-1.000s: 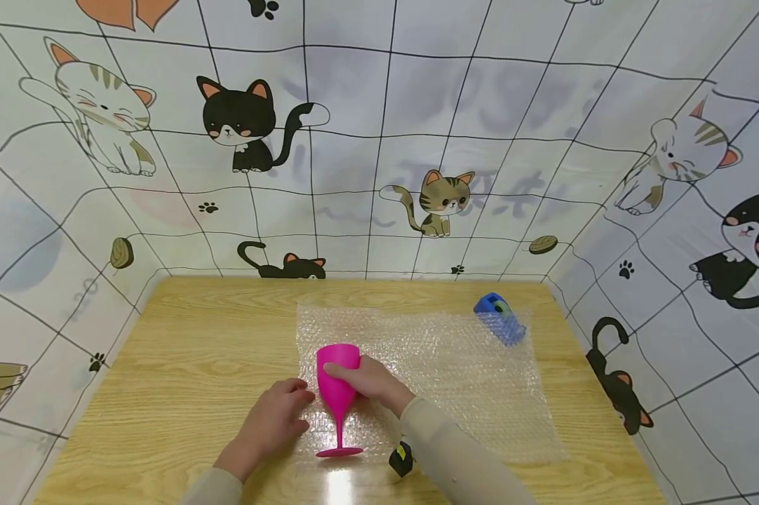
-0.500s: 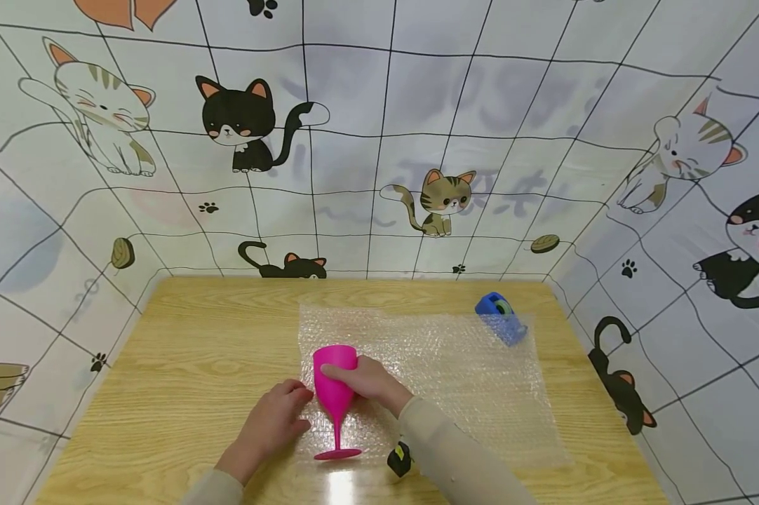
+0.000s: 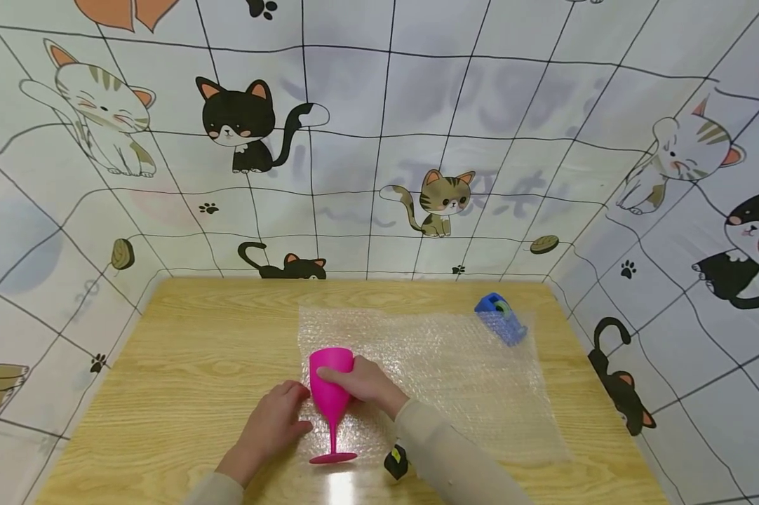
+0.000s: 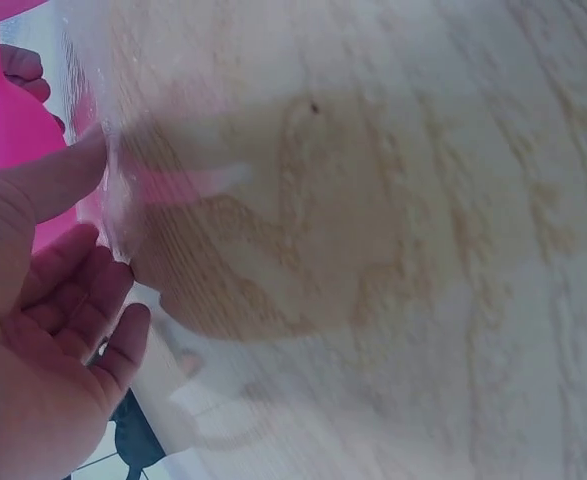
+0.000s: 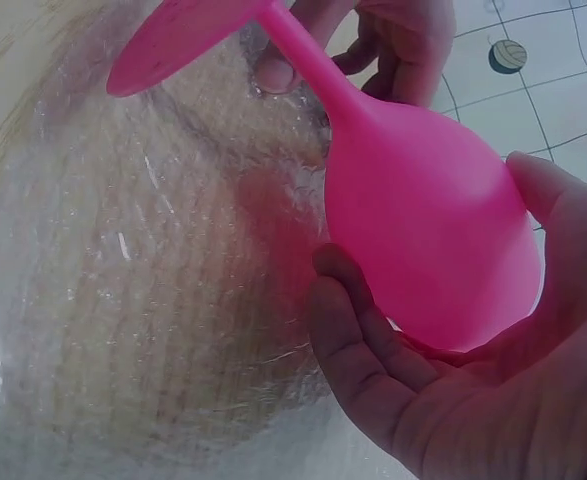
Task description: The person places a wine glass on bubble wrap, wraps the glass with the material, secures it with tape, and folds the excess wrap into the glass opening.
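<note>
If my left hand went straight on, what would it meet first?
Probably the pink goblet your right hand holds, just ahead of your left hand over the bubble wrap, though depth is unclear.

Head cam wide, wrist cams tight.
Head: from above, forward and down, over surface (image 3: 215,330) and cat-print backdrop (image 3: 348,165). Left wrist: close-up, left fingers (image 4: 125,348) at frame left. Right wrist: close-up, right fingers (image 5: 351,345) at frame right. Pink goblet (image 5: 433,225) shows in all three views.

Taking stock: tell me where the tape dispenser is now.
In the head view, the blue tape dispenser lies at the far right of the table, partly under the bubble wrap by its far right corner.
</note>
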Demonstrator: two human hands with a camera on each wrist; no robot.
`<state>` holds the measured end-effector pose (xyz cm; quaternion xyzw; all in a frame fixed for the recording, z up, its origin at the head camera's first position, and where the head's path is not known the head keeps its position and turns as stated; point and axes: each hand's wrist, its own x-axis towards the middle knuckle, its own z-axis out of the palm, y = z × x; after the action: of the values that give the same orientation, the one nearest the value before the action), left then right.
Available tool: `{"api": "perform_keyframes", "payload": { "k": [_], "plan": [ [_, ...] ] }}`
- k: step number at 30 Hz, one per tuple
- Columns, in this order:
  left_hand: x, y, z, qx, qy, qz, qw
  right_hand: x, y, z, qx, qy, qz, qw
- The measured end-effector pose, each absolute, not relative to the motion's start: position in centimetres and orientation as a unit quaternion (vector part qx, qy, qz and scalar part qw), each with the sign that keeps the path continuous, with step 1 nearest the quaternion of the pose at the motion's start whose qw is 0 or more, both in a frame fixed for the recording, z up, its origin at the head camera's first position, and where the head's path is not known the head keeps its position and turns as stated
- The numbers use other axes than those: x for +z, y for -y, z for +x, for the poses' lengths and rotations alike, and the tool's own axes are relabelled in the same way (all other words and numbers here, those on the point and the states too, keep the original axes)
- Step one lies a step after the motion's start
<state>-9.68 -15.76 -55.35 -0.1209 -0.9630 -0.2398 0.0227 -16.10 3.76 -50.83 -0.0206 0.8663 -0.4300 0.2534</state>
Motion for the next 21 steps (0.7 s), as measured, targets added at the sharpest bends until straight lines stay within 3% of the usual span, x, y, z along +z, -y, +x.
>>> {"api": "perform_keyframes", "payload": {
  "k": [11,21],
  "plan": [
    [-54.99,15.68,-9.59,-0.161,0.984,-0.071,0.007,-50.58,-3.62,-15.92,-0.427,-0.868,-0.019,0.253],
    [-55.03,15.4,-9.46,-0.179,0.981,-0.067,-0.012,-50.84,-3.36,-15.6,-0.419,-0.874,-0.017,0.246]
  ]
}}
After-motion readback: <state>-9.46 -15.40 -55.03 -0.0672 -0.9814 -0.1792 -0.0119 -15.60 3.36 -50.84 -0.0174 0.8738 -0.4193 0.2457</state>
